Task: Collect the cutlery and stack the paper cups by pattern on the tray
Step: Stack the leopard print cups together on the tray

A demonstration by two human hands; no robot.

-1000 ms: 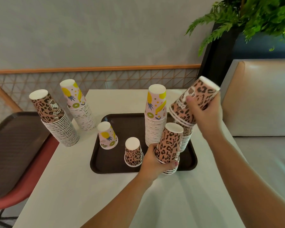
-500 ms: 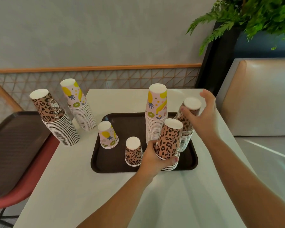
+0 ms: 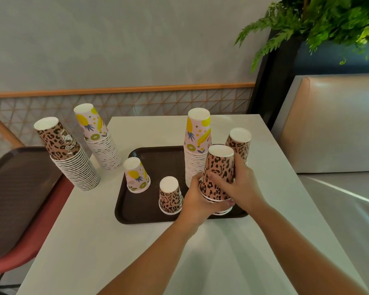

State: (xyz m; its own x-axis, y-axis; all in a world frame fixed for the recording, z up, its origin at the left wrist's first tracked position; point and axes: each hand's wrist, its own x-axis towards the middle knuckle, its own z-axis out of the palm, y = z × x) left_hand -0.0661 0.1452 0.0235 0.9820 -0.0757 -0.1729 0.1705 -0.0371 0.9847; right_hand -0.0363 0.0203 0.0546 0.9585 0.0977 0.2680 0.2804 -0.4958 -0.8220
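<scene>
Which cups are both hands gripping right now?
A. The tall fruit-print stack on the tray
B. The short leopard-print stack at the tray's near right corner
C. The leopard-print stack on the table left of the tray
B: the left hand and right hand both wrap the short leopard-print stack on the tray.

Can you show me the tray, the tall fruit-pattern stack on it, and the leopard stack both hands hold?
tray [image 3: 153,167]: head view, bare floor.
fruit-pattern stack [image 3: 197,133]: head view, top cup's side.
leopard stack [image 3: 218,167]: head view, top cup's side.
</scene>
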